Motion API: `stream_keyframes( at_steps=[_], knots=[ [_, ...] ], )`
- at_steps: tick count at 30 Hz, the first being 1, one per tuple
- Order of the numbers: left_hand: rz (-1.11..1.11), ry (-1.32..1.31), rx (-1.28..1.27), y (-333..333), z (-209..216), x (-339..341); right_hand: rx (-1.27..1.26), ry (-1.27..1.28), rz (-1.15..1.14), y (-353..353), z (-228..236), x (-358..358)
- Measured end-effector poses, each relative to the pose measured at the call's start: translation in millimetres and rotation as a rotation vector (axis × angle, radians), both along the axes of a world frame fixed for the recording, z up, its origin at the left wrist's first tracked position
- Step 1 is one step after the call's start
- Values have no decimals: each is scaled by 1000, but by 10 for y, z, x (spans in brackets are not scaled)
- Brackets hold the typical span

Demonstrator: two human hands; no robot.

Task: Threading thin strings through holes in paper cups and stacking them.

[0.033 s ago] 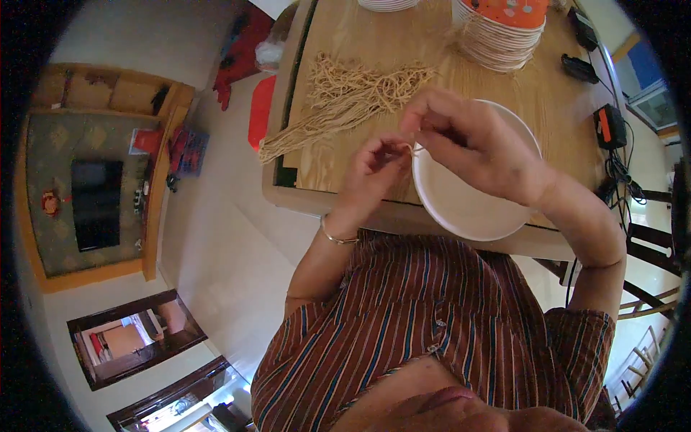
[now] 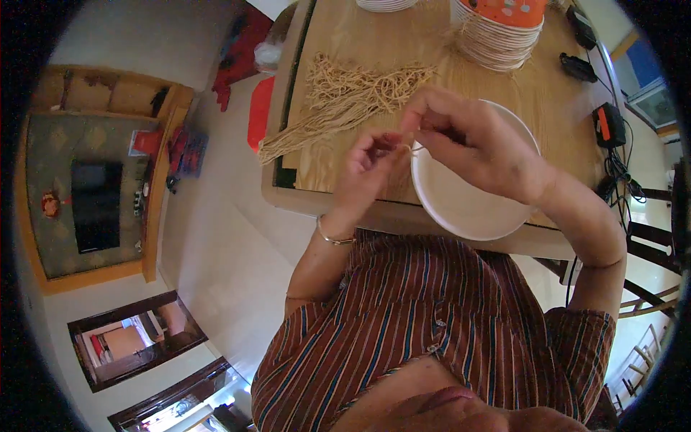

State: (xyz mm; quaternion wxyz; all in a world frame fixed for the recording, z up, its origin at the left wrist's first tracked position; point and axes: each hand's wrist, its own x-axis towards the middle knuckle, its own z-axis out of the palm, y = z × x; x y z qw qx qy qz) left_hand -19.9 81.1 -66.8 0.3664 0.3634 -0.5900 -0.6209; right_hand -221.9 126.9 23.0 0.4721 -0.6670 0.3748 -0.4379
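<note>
"Tan fibre in that bundle [image 2: 374, 93], wasn't it? Where did it lie?"

"Flat on the desk [image 2: 403, 36], beyond the left hand [image 2: 367, 173], its narrow end toward the near left corner and its crinkled end spread out. A short pale strand [image 2: 416, 148] showed between the hands, by the rim of the white bowl [image 2: 475, 205]."

"How did each hand stand?"

"Left finger and thumb were pinched on the strand. The right hand [image 2: 479, 147] arched over the bowl, its thumb and fingertip seemingly clamped on it too; fingers hid the exact contact."

"What did good handling call for?"

"To my mind, a light pinch with both sets of fingertips close together. Such thin fibre risked slipping or fraying under a hard tug, and steady wrists suited it best."
</note>
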Motion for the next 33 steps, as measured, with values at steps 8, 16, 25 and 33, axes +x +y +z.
stream_keyframes(
  at_steps=[8, 16, 25, 33],
  knots=[
    [-88, -190, -726, -65, 305, -206, 31, 220, -77, -29, 34, -133],
    [-58, -284, -790, -97, 260, -244, 238, 225, -52, -25, 222, -688],
    [-35, -223, -709, -56, 245, -292, 166, 540, -248, 8, 1, -1247],
    [-24, -316, -518, -10, 348, -342, 373, 350, -320, -51, -369, -1122]
  ],
)
